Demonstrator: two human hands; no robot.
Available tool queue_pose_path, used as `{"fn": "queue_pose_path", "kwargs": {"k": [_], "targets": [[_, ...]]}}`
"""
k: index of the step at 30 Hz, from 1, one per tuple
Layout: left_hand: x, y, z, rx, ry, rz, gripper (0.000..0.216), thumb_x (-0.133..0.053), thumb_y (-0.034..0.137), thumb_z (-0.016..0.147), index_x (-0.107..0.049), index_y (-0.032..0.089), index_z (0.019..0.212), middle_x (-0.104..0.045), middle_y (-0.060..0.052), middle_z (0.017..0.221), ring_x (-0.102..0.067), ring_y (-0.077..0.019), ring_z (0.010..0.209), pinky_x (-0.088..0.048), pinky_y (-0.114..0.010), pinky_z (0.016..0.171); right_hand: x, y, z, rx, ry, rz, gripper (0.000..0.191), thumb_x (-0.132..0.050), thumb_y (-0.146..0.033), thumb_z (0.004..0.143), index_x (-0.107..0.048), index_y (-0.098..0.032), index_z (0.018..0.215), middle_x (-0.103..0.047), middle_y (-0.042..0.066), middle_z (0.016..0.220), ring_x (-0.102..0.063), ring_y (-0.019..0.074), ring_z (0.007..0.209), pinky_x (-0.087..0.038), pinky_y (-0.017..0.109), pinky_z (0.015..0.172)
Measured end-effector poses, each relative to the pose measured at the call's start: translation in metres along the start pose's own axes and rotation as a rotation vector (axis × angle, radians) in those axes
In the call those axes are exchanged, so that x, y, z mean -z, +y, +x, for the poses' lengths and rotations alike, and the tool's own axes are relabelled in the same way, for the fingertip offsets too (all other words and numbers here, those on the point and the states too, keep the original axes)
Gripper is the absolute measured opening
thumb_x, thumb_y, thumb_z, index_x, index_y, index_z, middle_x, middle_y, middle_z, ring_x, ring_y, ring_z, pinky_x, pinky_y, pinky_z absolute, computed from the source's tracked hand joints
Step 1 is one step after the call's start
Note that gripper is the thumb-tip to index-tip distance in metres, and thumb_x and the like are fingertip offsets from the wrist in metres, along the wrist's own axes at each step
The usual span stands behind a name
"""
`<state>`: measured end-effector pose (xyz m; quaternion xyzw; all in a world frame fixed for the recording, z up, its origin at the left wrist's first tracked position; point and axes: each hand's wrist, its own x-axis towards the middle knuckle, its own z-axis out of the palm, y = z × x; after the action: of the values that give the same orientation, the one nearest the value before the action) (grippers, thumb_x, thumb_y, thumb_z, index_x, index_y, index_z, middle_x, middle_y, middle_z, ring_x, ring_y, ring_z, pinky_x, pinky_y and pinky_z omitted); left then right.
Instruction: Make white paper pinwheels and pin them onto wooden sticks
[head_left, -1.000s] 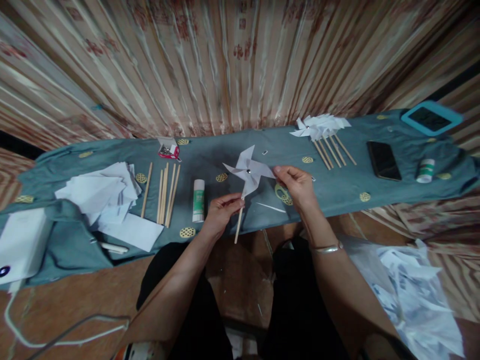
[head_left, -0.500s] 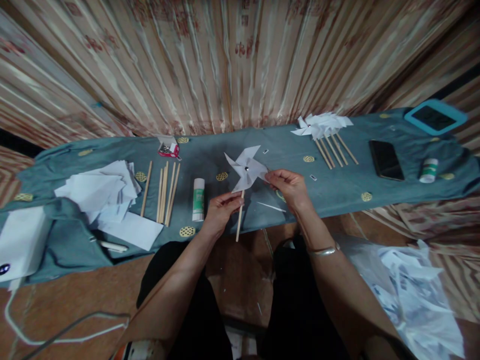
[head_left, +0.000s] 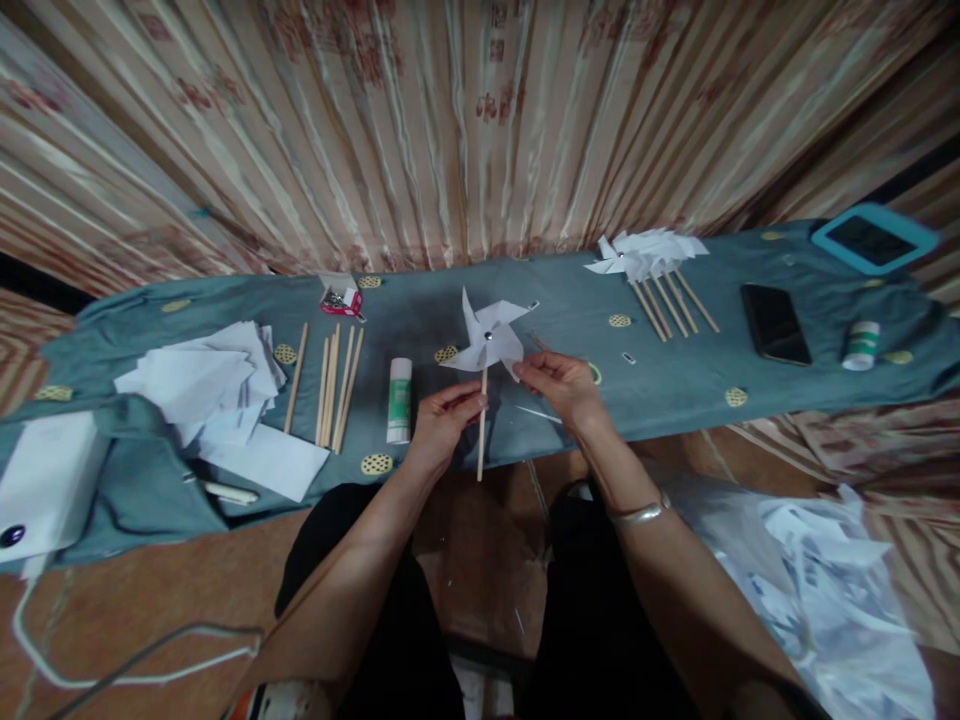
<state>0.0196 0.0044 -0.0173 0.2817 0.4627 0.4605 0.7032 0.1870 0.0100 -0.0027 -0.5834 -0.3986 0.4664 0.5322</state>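
A white paper pinwheel [head_left: 493, 348] with a shiny pin at its centre is held upright over the near part of the table. My left hand [head_left: 444, 422] is closed, pinching the pinwheel's wooden stick [head_left: 481, 445] just below the paper. With thumb and fingertips together, my right hand [head_left: 564, 388] grips the tip of the lower right blade. A thin white paper strip [head_left: 538, 413] lies under that hand. Left of my left hand stands a white and green glue stick [head_left: 400, 402].
Several wooden sticks [head_left: 328, 390], a paper stack [head_left: 199, 375] and a small red box of pins [head_left: 341, 298] are at the left. Finished pinwheels [head_left: 660, 258], a phone [head_left: 776, 322] and another glue stick [head_left: 861, 345] lie right. A plastic bag [head_left: 817, 590] sits below the table.
The pinwheel's head has turned on its stick. My right hand has shifted slightly left and down with a blade tip; my left hand keeps its hold on the stick.
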Motion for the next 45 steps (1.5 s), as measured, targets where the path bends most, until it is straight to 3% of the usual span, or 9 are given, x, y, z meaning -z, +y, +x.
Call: {"fn": "queue_pose_path", "kwargs": {"k": [8,22,25,28,32,36,45], "targets": [[0.001,-0.001,0.001,-0.007,-0.004,0.001,0.043,-0.094,0.032,0.041,-0.079,0.017,0.078,-0.075,-0.002,0.072,-0.064,-0.012,0.065,-0.05,-0.025,0.066,-0.004,0.004,-0.004,0.0,-0.085,-0.025,0.04,-0.083,-0.056,0.055,-0.067,-0.02,0.062,-0.065,-0.001,0.059,-0.055,0.0118,0.055,-0.043,0.025,0.052],[0.0,0.0,-0.001,-0.025,-0.035,-0.004,0.042,-0.093,0.034,0.043,-0.079,0.017,0.079,-0.077,-0.005,0.079,-0.066,-0.0146,0.07,-0.053,-0.03,0.074,-0.016,-0.004,-0.013,-0.001,-0.2,-0.025,0.041,-0.082,-0.058,0.056,-0.067,-0.02,0.061,-0.066,-0.001,0.06,-0.051,0.0097,0.052,-0.04,0.024,0.051],[0.0,0.002,-0.001,-0.007,-0.015,-0.023,0.043,-0.095,0.033,0.039,-0.079,0.018,0.076,-0.076,-0.003,0.074,-0.064,-0.0127,0.066,-0.052,-0.027,0.07,-0.008,-0.004,-0.01,0.043,-0.108,-0.101,0.042,-0.078,-0.059,0.061,-0.066,-0.019,0.057,-0.064,-0.001,0.055,-0.046,0.0091,0.048,-0.036,0.024,0.048],[-0.001,0.003,-0.002,0.016,0.001,-0.022,0.044,-0.095,0.032,0.036,-0.079,0.018,0.074,-0.075,-0.002,0.071,-0.063,-0.0115,0.064,-0.052,-0.026,0.068,0.007,-0.003,-0.003,0.139,0.088,-0.134,0.043,-0.074,-0.058,0.068,-0.063,-0.019,0.053,-0.061,-0.001,0.051,-0.044,0.0092,0.046,-0.034,0.025,0.047],[0.0,0.003,-0.002,0.02,-0.022,0.009,0.042,-0.094,0.032,0.039,-0.079,0.018,0.075,-0.075,-0.002,0.072,-0.063,-0.0117,0.064,-0.052,-0.027,0.069,0.022,0.0,0.009,0.241,0.293,-0.089,0.032,-0.076,-0.051,0.069,-0.069,-0.02,0.067,-0.066,-0.002,0.06,-0.056,0.0125,0.057,-0.045,0.026,0.059],[0.001,0.001,-0.002,0.012,-0.044,0.047,0.04,-0.093,0.033,0.042,-0.079,0.018,0.077,-0.075,-0.002,0.071,-0.062,-0.0117,0.063,-0.051,-0.027,0.069,0.022,0.003,0.016,0.234,0.264,-0.026,0.035,-0.079,-0.051,0.063,-0.071,-0.02,0.077,-0.072,0.001,0.073,-0.064,0.0159,0.069,-0.05,0.03,0.07],[0.004,-0.001,-0.001,0.0,-0.033,0.054,0.04,-0.092,0.033,0.045,-0.079,0.017,0.079,-0.075,-0.003,0.073,-0.064,-0.014,0.066,-0.052,-0.029,0.07,0.016,0.0,0.012,0.093,0.19,0.012,0.031,-0.08,-0.049,0.059,-0.071,-0.021,0.067,-0.067,0.0,0.065,-0.054,0.0121,0.058,-0.044,0.026,0.057]]}}
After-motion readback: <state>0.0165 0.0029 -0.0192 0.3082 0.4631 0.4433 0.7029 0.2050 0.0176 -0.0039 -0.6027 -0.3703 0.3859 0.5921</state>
